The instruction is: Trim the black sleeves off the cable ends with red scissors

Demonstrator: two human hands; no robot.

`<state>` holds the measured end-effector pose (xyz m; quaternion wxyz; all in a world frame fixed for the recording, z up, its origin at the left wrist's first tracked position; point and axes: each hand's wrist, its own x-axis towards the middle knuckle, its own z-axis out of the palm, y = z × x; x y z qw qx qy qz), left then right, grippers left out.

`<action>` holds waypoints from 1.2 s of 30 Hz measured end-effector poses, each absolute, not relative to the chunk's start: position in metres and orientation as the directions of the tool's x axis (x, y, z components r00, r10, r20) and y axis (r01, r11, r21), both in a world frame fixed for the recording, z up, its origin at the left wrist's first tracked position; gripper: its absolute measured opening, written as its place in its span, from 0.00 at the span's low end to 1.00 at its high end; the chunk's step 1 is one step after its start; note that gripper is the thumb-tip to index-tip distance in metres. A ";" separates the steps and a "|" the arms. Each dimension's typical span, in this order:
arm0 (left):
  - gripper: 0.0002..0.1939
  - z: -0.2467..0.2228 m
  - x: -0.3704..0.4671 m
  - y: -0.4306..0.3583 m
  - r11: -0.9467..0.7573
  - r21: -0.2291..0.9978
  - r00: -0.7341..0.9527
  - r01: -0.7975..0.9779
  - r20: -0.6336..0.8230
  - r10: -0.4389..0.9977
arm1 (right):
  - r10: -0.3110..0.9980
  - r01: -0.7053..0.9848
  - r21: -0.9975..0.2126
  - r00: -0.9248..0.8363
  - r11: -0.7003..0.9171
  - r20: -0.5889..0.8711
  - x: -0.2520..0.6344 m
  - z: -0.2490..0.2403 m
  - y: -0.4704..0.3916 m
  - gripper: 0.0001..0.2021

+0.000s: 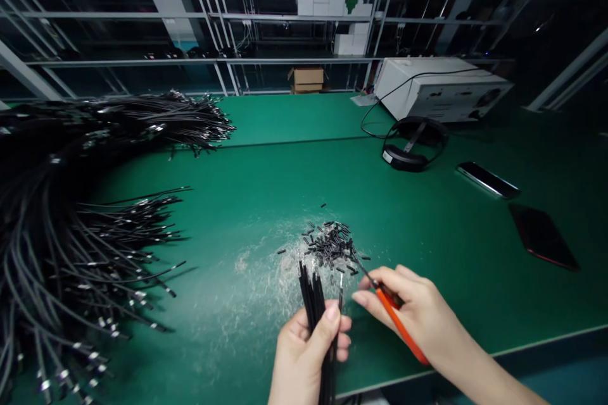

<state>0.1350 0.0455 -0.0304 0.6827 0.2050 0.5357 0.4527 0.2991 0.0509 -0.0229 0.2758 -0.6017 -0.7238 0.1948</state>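
My left hand [311, 345] is closed around a bundle of black cables [313, 297]. One cable stands apart from the rest under my thumb, its stripped end [341, 281] showing pale and silvery. Just to the right, my right hand [403, 297] grips a small hand tool with orange-red handles [401, 329], which looks like cutters or scissors. The tool's dark tip points up and left, close to the single cable's end; whether its jaws are apart I cannot tell. Beyond both hands lies a pile of short black cut-off pieces [331, 243], with fine whitish strands [266, 272] scattered around it.
Large bundles of black cables [28, 215] cover the left of the green table [228, 196]. At the right are a black headset [413, 145], a phone [488, 180], a dark flat device [543, 236] and a white boxy machine [441, 88]. Metal shelving with a cardboard box [308, 79] stands behind.
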 end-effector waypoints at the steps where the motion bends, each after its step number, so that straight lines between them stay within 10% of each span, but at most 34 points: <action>1: 0.16 -0.031 0.136 0.045 0.500 0.769 0.014 -0.399 -0.540 0.842 | 0.990 0.727 -0.674 -0.073 0.133 0.117 0.294 -0.024 0.050 0.09; 10: 0.17 -0.029 0.136 0.044 0.504 0.766 -0.028 -0.400 -0.560 0.828 | 0.961 0.617 -0.769 0.071 0.169 0.268 0.277 -0.014 0.048 0.09; 21: 0.17 -0.029 0.136 0.045 0.521 0.739 -0.012 -0.426 -0.581 0.814 | 0.885 0.890 -0.286 -0.223 0.356 0.408 0.299 -0.040 0.040 0.10; 33: 0.16 -0.028 0.137 0.044 0.529 0.741 -0.001 -0.414 -0.581 0.814 | 0.810 0.877 -0.142 -0.348 0.459 0.473 0.304 -0.030 0.050 0.12; 36: 0.16 -0.027 0.138 0.045 0.531 0.738 0.006 -0.415 -0.582 0.813 | 0.852 0.853 -0.272 -0.309 0.445 0.423 0.307 -0.027 0.053 0.13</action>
